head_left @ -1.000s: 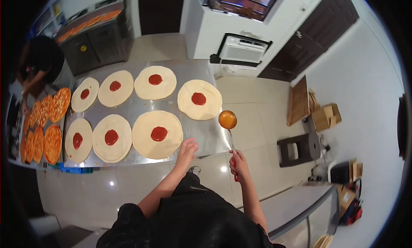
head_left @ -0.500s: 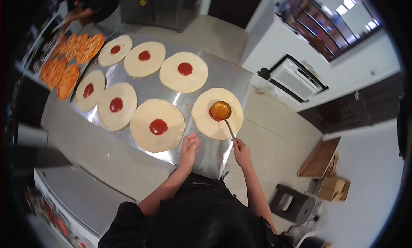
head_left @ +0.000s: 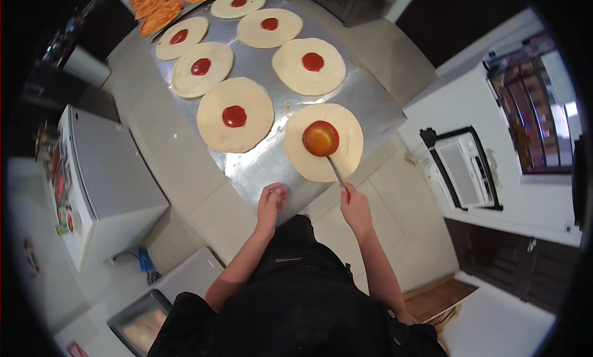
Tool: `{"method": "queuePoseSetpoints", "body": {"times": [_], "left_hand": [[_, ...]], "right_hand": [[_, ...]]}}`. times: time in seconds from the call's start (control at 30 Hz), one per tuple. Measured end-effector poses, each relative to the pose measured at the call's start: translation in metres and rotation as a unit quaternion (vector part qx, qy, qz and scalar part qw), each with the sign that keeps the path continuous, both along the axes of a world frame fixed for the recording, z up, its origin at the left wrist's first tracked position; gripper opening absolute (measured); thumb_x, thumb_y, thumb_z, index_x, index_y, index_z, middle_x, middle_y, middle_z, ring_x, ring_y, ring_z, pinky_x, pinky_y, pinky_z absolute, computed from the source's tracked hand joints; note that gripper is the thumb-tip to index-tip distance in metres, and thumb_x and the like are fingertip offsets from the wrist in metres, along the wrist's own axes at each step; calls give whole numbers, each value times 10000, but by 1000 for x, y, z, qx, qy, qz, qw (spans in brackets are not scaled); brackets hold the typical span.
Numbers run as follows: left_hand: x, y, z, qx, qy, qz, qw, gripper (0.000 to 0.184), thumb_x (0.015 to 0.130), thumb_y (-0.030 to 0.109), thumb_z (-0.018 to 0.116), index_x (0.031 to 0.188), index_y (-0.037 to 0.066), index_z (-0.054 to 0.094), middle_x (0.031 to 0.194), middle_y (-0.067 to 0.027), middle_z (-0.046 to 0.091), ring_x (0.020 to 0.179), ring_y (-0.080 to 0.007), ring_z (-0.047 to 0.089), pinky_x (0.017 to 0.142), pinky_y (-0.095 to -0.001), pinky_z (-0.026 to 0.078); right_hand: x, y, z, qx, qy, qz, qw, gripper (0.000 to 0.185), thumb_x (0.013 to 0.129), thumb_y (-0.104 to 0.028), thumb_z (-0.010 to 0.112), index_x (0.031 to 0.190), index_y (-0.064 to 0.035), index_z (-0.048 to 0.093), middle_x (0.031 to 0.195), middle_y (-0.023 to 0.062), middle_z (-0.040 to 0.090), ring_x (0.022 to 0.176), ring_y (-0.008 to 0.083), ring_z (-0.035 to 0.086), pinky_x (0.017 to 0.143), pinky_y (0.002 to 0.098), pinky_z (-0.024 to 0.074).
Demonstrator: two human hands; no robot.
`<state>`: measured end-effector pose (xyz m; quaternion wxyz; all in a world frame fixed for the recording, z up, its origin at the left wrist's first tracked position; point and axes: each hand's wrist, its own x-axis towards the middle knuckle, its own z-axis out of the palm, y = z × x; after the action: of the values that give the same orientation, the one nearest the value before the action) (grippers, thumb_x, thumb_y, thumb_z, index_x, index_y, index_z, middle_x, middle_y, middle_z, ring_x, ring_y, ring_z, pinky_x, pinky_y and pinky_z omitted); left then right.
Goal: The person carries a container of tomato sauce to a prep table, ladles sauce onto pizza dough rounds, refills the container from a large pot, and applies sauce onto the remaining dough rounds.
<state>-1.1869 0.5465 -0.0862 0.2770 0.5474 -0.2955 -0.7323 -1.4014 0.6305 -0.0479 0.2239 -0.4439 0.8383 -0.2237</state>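
Observation:
My right hand (head_left: 356,210) is closed around the handle of a ladle (head_left: 334,167). The ladle's round bowl rests in red sauce (head_left: 320,123) at the middle of the nearest right dough round (head_left: 298,153). A ring of sauce shows around the bowl. My left hand (head_left: 270,199) is at the table's near edge, fingers loosely bent and apart, with nothing in it. Beyond it lies another dough round (head_left: 231,139) with a pool of sauce (head_left: 235,117) at its centre.
Several more dough rounds, each with a sauce spot, lie farther along the metal table (head_left: 377,104). Sauce-covered dough rounds (head_left: 162,16) sit at the far left. A white chest-like appliance (head_left: 117,159) stands left; a white oven-like appliance (head_left: 460,165) is on the right.
My view has turned, so the table appears shifted and rotated. The ladle stays on the same dough round, and the sauce around its bowl has spread wider. My left fingers are more bent.

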Motion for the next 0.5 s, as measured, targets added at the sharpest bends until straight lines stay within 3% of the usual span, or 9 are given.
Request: {"method": "queuePoseSetpoints", "body": {"times": [0.07,0.13,0.27,0.4,0.5], "left_hand": [[-1,-3,14,-7,9,24,1000,294,895,260,471,1143,104,495,1074,-50,602,976,-123,543,846,-316,403],[1,-5,9,-14,6,53,999,293,896,262,467,1140,102,497,1075,-52,602,979,-128,547,848,-316,404],[-5,-10,0,16,1,82,996,285,907,274,453,1125,97,502,1078,-55,602,972,-135,558,842,-316,410],[-18,-16,2,20,6,93,995,277,913,275,447,1113,94,508,1077,-51,604,967,-135,564,833,-313,417],[-28,-20,-1,-5,14,103,995,270,916,268,441,1109,94,512,1074,-49,607,964,-135,568,824,-308,421]], "right_hand": [[-19,7,2,-11,4,39,999,234,905,-236,457,1035,-76,569,718,229,600,693,420,582,592,507,462],[-39,4,10,48,12,4,999,244,910,-245,451,1029,-67,567,734,235,596,702,425,577,594,508,460],[-40,-32,-4,-42,22,74,996,229,906,-243,461,1017,-74,570,704,228,594,683,422,577,583,504,460],[-59,11,23,52,58,79,994,213,910,-230,455,1013,-82,568,675,233,588,635,409,584,532,507,452],[-79,-11,21,86,73,70,991,252,921,-267,420,1044,-91,553,677,217,600,628,408,591,530,508,461]]}}
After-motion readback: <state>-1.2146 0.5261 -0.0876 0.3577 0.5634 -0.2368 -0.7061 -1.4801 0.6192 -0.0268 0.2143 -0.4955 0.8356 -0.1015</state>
